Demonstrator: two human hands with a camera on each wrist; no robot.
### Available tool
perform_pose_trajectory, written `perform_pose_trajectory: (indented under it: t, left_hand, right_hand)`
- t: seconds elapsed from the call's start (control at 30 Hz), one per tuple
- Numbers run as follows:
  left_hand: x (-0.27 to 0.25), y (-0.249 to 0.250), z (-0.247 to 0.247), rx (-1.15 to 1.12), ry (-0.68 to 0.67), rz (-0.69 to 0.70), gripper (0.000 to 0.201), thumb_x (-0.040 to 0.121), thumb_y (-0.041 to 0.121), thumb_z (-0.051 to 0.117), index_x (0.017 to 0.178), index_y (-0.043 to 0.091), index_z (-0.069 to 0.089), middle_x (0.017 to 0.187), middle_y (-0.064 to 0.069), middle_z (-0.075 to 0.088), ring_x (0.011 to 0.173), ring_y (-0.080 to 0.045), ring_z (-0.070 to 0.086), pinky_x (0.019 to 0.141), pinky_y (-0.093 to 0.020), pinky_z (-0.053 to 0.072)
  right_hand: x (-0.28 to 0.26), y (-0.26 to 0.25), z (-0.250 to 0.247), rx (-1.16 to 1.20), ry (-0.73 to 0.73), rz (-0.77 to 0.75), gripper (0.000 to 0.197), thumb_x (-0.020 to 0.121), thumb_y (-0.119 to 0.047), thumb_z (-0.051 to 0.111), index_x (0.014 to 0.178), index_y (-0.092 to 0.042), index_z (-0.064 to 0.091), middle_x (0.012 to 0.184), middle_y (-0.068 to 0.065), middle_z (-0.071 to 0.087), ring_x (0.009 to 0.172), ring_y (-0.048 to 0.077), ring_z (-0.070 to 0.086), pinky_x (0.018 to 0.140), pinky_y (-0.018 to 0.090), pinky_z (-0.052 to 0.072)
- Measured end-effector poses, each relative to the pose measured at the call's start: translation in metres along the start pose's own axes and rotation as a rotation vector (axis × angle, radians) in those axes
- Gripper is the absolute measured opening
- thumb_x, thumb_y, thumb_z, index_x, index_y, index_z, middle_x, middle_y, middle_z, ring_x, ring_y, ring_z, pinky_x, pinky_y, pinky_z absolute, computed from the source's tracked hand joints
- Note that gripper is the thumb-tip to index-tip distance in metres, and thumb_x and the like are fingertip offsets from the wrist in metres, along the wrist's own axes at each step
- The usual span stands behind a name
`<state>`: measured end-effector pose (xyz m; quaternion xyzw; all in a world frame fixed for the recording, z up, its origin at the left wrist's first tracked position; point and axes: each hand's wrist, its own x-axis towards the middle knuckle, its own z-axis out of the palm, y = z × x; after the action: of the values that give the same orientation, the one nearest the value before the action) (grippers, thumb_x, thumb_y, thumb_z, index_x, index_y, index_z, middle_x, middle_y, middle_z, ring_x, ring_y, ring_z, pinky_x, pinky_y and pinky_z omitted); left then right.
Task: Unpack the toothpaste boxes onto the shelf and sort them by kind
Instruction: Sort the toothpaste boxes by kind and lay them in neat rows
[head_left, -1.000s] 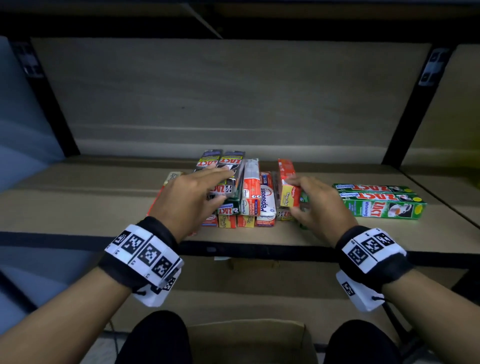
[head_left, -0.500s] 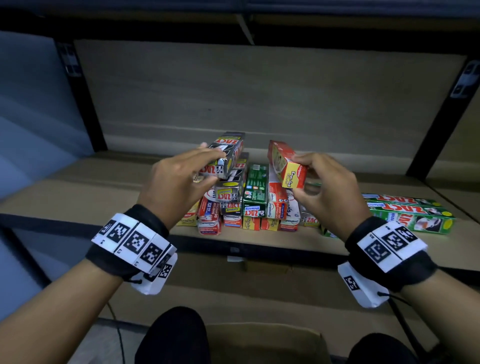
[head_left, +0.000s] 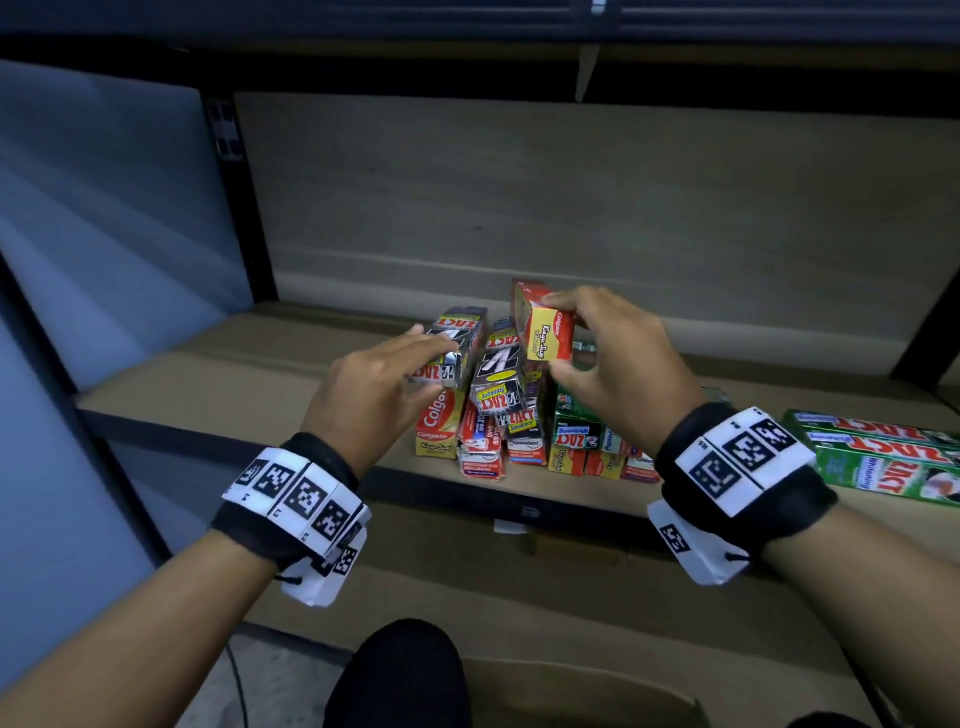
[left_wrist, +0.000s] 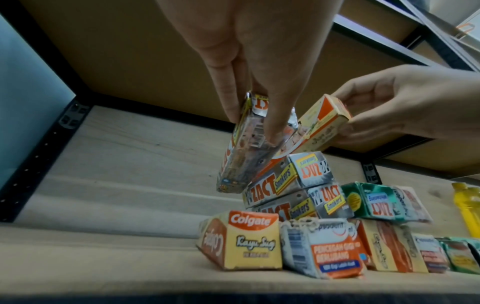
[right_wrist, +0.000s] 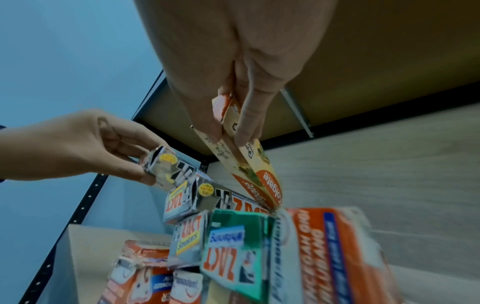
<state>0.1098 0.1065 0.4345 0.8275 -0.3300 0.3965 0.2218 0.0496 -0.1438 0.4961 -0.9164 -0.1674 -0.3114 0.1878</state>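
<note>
A mixed pile of toothpaste boxes (head_left: 519, 421) lies at the shelf's (head_left: 234, 379) front edge: silver Zact Smokers, red-yellow Colgate, red-white Pepsodent, green Zact. My left hand (head_left: 384, 384) pinches one silver Zact Smokers box (head_left: 457, 348) by its near end, lifted above the pile (left_wrist: 298, 226); the same silver box (left_wrist: 244, 148) hangs tilted in the left wrist view. My right hand (head_left: 608, 364) grips a red-yellow Colgate box (head_left: 545, 327) by its near end, tilted (right_wrist: 246, 160), its far end down on the pile (right_wrist: 233, 246).
Three green Zact Whitening boxes (head_left: 883, 457) lie stacked flat at the right. A yellow bottle (left_wrist: 467, 205) stands further right. Black uprights (head_left: 228, 171) frame the bay. The shelf's left part and back are bare board. A cardboard carton (head_left: 571, 691) sits below between my knees.
Both hands have lifted their boxes off the pile: the left raised a silver Zact Smokers box, the right a Colgate box. The view has shifted left.
</note>
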Motion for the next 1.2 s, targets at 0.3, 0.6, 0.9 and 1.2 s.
perform_pose_trajectory:
  t: [0.3,0.6,0.9,1.2]
  left_hand:
    - [-0.017,-0.019,0.012,-0.044,-0.091,-0.024,0.046,0.072,0.014,0.085,0.115,0.017,0.071,0.118,-0.002,0.071,0.118,-0.023,0.063,0.092,-0.035,0.056]
    - [-0.026,-0.037,0.022,-0.186,-0.301,-0.071,0.048,0.077,0.020,0.082,0.123,0.020,0.066,0.123,0.002,0.067,0.119,-0.013,0.060,0.099,-0.038,0.051]
    - [-0.008,0.005,0.001,-0.199,-0.184,-0.027,0.057,0.087,0.032,0.073,0.138,0.023,0.050,0.131,0.007,0.054,0.119,-0.008,0.055,0.097,-0.031,0.048]
    - [0.017,0.055,0.006,-0.169,-0.183,0.107,0.043,0.090,0.031,0.068,0.129,0.018,0.057,0.120,0.003,0.057,0.112,-0.014,0.056,0.094,-0.035,0.047]
  right_hand:
    - [0.020,-0.012,0.037,-0.083,-0.113,-0.039,0.047,0.078,-0.008,0.069,0.122,-0.020,0.056,0.113,0.000,0.063,0.100,0.020,0.061,0.086,0.038,0.053]
    - [0.018,-0.019,0.060,-0.169,-0.214,-0.022,0.048,0.080,-0.016,0.078,0.123,-0.017,0.056,0.112,0.003,0.065,0.097,0.022,0.066,0.083,0.037,0.057]
    - [0.014,-0.012,0.040,-0.086,-0.189,0.050,0.054,0.081,-0.027,0.080,0.130,-0.024,0.059,0.123,-0.002,0.065,0.109,0.013,0.062,0.091,0.024,0.049]
    - [-0.011,0.039,-0.007,-0.129,-0.157,0.208,0.046,0.082,-0.032,0.078,0.125,-0.028,0.062,0.125,-0.003,0.066,0.113,0.016,0.061,0.099,0.031,0.049]
